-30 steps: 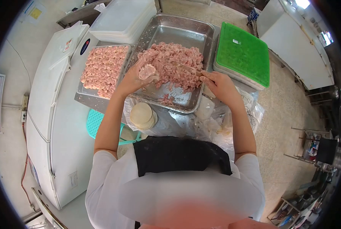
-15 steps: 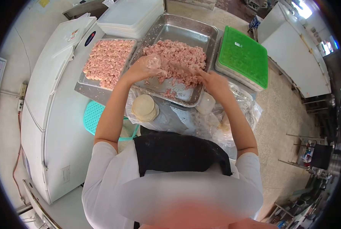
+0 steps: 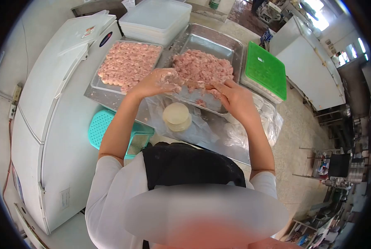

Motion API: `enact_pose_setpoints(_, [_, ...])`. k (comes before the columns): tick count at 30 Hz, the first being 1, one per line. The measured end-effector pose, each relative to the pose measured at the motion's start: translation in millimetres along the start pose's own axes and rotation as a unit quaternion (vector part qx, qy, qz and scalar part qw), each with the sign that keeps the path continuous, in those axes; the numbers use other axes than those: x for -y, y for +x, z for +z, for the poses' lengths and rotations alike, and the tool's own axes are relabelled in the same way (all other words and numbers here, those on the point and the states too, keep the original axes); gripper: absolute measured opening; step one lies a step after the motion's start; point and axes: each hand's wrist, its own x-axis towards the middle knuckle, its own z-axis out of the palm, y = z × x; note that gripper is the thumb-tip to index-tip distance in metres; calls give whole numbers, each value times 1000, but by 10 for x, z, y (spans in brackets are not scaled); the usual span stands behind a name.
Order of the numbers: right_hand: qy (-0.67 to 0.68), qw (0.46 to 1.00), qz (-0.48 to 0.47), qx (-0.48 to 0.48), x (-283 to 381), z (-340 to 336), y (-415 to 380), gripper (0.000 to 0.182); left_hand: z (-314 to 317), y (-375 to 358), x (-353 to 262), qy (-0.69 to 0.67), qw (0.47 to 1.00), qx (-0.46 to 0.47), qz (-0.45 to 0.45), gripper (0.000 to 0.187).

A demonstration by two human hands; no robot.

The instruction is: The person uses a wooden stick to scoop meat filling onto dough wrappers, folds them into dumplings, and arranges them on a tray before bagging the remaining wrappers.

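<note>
My left hand (image 3: 157, 82) is cupped over the near left corner of a metal tray (image 3: 194, 98). Curled in its fingers is a pale, meat-smeared dough wrapper (image 3: 169, 78), partly hidden. Ground meat (image 3: 204, 65) is heaped in the tray. At the heap's near right side, my right hand (image 3: 238, 99) grips a thin flat spatula (image 3: 206, 86) pointing left toward the other hand; its far end is hard to make out against the meat. On a plastic sheet in front of the tray lies a stack of round dough wrappers (image 3: 177, 113).
A shallow tray of meat-filled dumplings (image 3: 129, 62) stands at left, beside stacked white trays (image 3: 152, 20). A green-lidded container (image 3: 265, 68) is at right. Clear plastic bags (image 3: 252, 126) lie near my right forearm. A white freezer (image 3: 69, 103) and turquoise stool (image 3: 100, 124) border the left side.
The view has shifted, so the table things appear moved. My right hand and the spatula have drawn to the near side of the meat heap. Both hands keep their grip.
</note>
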Motion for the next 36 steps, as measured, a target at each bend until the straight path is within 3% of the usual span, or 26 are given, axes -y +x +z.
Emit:
enact_pose_setpoints(2, [-60, 996, 3, -72, 340, 71, 81, 24, -237, -125, -17, -122, 987, 15, -107, 56])
enact_pose_setpoints(6, [-126, 991, 0, -35, 629, 198, 353, 24, -582, -372, 146, -187, 975, 52, -106, 57])
enact_pose_setpoints(8, [-74, 995, 14, -61, 868, 86, 470, 24, -603, -510, 452, -194, 980, -31, -29, 55])
enact_pose_setpoints(12, [-31, 999, 4, -42, 1135, 484, 668, 25, -940, -776, 367, -216, 974, -48, -55, 38])
enact_pose_setpoints(14, [56, 997, 53, 27, 1212, 703, 774, 25, -971, -845, 735, -47, 995, -93, 7, 40])
enact_pose_setpoints(17, [70, 995, 72, 7, 1191, 754, 745, 25, -1278, -1027, 1162, -95, 993, -36, -56, 45])
enact_pose_setpoints(21, [151, 976, 137, -73, 893, 941, 353, 27, -1611, -1338, 1949, -126, 976, -74, -160, 56])
enact_pose_setpoints(23, [153, 974, 133, -100, 735, 1092, 55, 26, -1529, -1447, 2432, 151, 969, -137, -142, 60])
enact_pose_setpoints(25, [233, 920, 296, -105, 700, 1188, -206, 24, -1513, -1481, 2565, 206, 955, -143, -160, 63])
enact_pose_setpoints(26, [235, 920, 297, -104, 709, 1220, -324, 24, -1521, -1487, 2619, 260, 938, -150, -173, 66])
enact_pose_setpoints(28, [327, 851, 396, -113, 762, 1260, -495, 23, -1490, -1463, 2571, 265, 928, -145, -217, 66])
enact_pose_setpoints(29, [327, 850, 398, -114, 780, 1311, -551, 23, -1459, -1429, 2542, 270, 916, -141, -261, 67])
enact_pose_setpoints(36, [347, 827, 425, -125, 884, 1431, -468, 25, -1217, -1157, 2820, 300, 907, -81, -284, 62])
